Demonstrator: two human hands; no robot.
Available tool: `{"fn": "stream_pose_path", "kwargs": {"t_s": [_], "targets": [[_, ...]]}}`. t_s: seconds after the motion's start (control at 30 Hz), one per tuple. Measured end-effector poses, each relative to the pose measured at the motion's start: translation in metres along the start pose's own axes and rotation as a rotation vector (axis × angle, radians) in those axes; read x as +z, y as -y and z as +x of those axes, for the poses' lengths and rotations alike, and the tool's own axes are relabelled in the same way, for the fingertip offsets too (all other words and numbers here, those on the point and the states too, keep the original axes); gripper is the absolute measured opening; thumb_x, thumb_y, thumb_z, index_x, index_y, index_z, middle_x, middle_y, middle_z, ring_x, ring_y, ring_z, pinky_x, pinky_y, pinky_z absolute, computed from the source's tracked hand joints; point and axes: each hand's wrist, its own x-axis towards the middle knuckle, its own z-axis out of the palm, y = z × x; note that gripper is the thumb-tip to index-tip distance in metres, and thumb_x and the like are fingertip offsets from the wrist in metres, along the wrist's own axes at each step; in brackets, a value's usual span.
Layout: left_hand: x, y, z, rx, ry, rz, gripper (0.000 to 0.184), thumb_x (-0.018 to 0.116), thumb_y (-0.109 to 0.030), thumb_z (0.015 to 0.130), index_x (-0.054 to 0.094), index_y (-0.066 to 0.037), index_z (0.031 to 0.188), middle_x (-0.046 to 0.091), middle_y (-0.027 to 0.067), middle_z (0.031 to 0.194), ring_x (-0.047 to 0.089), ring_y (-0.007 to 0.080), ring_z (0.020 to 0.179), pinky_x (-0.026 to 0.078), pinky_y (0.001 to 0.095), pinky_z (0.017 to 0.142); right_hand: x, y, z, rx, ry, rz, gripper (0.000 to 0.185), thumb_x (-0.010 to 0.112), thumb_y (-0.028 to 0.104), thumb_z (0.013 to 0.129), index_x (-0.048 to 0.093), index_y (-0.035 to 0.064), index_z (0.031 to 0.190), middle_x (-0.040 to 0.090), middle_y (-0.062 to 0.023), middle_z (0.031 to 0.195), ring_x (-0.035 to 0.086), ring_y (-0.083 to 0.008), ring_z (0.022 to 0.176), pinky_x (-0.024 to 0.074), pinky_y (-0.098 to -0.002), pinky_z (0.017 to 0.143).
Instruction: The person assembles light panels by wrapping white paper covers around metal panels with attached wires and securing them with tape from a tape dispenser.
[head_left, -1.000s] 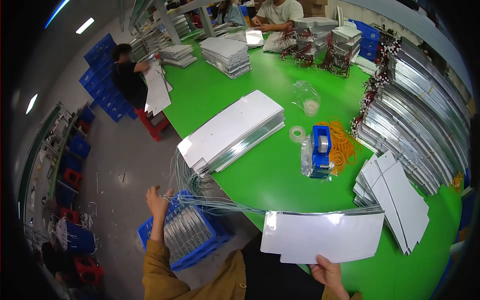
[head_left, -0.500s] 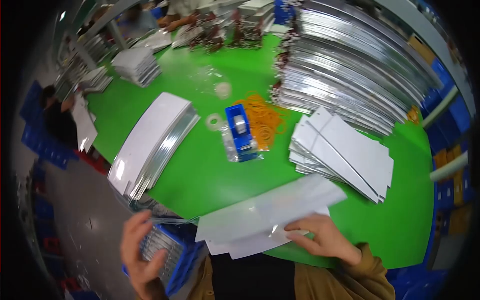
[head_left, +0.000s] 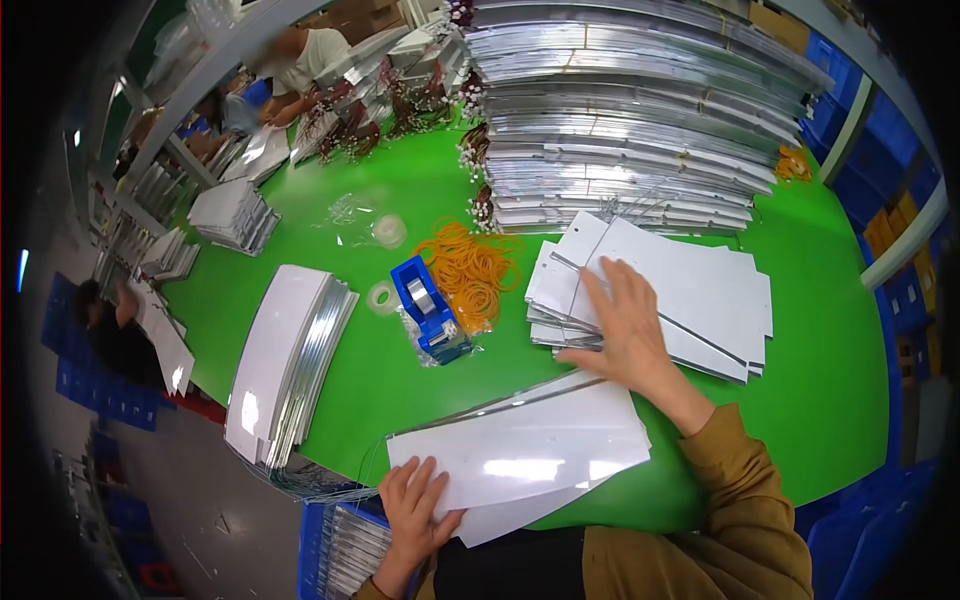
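A white flat panel (head_left: pixel 520 450) lies at the table's front edge, on top of another white sheet that shows below it. My left hand (head_left: pixel 412 510) rests on the panel's left end with its fingers spread. Thin wires trail from that end. Over the left part of a pile of white panels (head_left: pixel 700 285) is my right hand (head_left: pixel 630 325), open, its fingers stretched across the top panels. Narrow metal-coloured strips lie slantwise on this pile. Whether the right fingertips press on a strip or a panel I cannot tell.
A blue tape dispenser (head_left: pixel 430 310), tape rolls (head_left: pixel 389 231) and orange rubber bands (head_left: pixel 470 265) lie mid-table. A neat panel stack (head_left: pixel 280 360) stands left, a large bundled stack (head_left: pixel 620 120) behind. A blue crate (head_left: pixel 312 550) sits below the front edge. Other people (head_left: pixel 305 60) work beyond.
My left hand has come from above the blue crate onto the panel. The right hand has left the panel and reached the right-hand pile. The panel now lies flatter; the view has shifted.
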Motion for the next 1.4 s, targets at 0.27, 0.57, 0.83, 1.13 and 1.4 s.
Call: {"fn": "stream_pose_path", "kwargs": {"t_s": [0.27,0.57,0.83,1.13,1.4], "targets": [[-0.013,-0.021,0.003,-0.024,0.094,-0.118,0.067,0.071,-0.042,0.066,0.051,-0.007,0.119,0.039,0.0129,0.134,0.035,0.0338,0.122,0.021,0.0520,0.101,-0.001,-0.033,-0.049,-0.132,0.023,-0.145,0.063,0.076,0.028,0.059,0.053,0.0075,0.114,0.050,-0.0108,0.115,0.046,-0.0282,0.103,0.0363,-0.0375,0.088],[-0.026,-0.035,0.010,0.012,0.245,-0.032,0.074,0.072,-0.050,0.061,0.052,-0.011,0.121,0.040,0.0102,0.135,0.033,0.0312,0.126,0.019,0.0533,0.103,-0.032,-0.024,-0.015,0.104,0.254,-0.073,0.053,0.076,0.027,0.060,0.055,0.0075,0.105,0.052,-0.0077,0.097,0.047,-0.0246,0.086,0.0393,-0.0342,0.075],[0.002,-0.012,0.036,0.264,0.119,-0.063,0.076,0.072,-0.051,0.062,0.050,-0.013,0.124,0.044,0.0083,0.132,0.037,0.0275,0.125,0.021,0.0469,0.105,0.037,0.105,-0.038,-0.242,0.191,0.268,0.047,0.063,0.040,0.075,0.055,0.0031,0.103,0.055,-0.0111,0.100,0.050,-0.0279,0.089,0.0405,-0.0357,0.078],[-0.036,0.062,-0.042,-0.300,-0.235,0.255,0.055,0.069,-0.034,0.067,0.054,-0.007,0.112,0.055,0.0091,0.102,0.049,0.0261,0.093,0.033,0.0412,0.088,0.020,0.088,-0.051,-0.126,0.433,0.345,0.039,0.062,0.041,0.077,0.060,0.0025,0.081,0.060,-0.0117,0.076,0.056,-0.0279,0.071,0.0441,-0.0344,0.065],[-0.087,0.136,-0.161,-1.004,-0.332,0.771,0.039,0.059,-0.009,0.067,0.060,-0.013,0.106,0.057,0.0065,0.096,0.051,0.0266,0.087,0.038,0.0400,0.083,0.019,0.088,-0.051,-0.047,0.395,0.360,0.037,0.067,0.039,0.072,0.057,0.0031,0.074,0.055,-0.0084,0.067,0.050,-0.0254,0.062,0.0409,-0.0341,0.060]]}}
